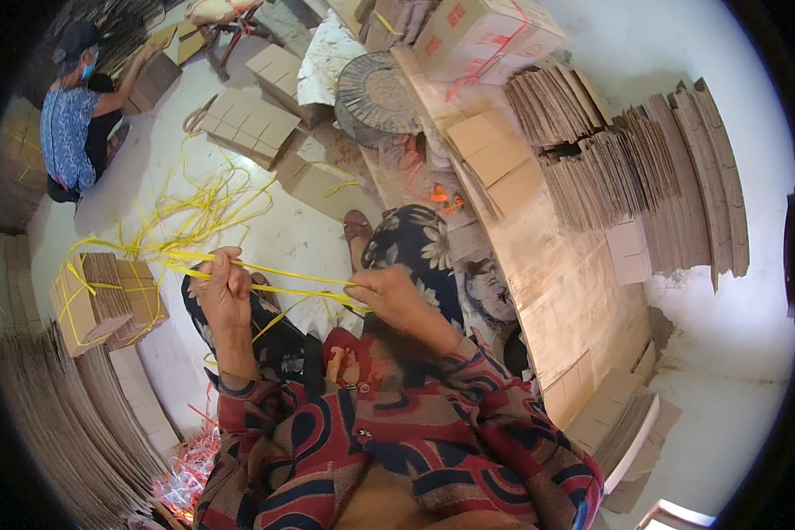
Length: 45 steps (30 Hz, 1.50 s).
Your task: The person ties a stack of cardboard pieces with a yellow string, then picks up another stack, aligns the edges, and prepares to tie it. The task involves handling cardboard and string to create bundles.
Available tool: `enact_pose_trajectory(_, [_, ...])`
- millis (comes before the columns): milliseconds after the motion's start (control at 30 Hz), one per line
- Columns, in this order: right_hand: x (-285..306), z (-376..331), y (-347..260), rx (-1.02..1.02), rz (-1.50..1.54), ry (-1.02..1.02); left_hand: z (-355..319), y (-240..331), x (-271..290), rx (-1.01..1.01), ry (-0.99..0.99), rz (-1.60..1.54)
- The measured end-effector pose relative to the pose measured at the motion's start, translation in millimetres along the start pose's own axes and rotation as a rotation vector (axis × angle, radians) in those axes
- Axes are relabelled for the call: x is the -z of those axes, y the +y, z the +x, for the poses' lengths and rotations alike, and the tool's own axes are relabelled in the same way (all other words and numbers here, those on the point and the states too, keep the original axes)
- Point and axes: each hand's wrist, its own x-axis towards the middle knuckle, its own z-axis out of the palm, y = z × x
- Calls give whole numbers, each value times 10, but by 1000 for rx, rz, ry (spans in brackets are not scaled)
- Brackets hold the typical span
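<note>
Yellow plastic strapping runs taut between my two hands, in front of my lap. My left hand is closed around the strands at the left. At the other end my right hand grips them in a fist, with short ends hanging below it. From my left hand the strands lead to a loose yellow tangle on the floor. Just left of that hand stand two bundles of folded cardboard, bound with yellow strapping.
A long wooden board on my right bears cardboard stacks and a large carton. Tall cardboard piles stand at lower left, beside red and white strips. Another person crouches at far left, handling cardboard.
</note>
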Motion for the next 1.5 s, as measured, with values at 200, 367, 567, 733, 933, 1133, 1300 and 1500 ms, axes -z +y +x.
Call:
enact_pose_trajectory(200, [672,-291,258,-51,124,133,245,224,-910,-726,-103,865])
enact_pose_trajectory(367, [949,-480,455,-62,303,234,445,722,-1238,-166,-459,32])
enact_pose_trajectory(567, [926,-796,599,-25,541,575,299,877,-1501,-242,-713,52])
enact_pose_trajectory(733, [1063,-1384,714,-236,639,687,295,892,-1910,-167,-698,-171])
enact_pose_trajectory(933, [571,-2720,1525,-485,1065,1361,716,562,-1417,144,-874,-322])
enact_pose_trajectory(1133, [357,-4499,2338,-755,1194,2494,951,463,-772,145,-682,-234])
enact_pose_trajectory(1300, [598,-4841,2519,-796,1117,2452,891,455,-774,134,-653,-217])
enact_pose_trajectory(1500, [586,-4964,2783,-682,1122,2601,878,180,-959,194,-666,-160])
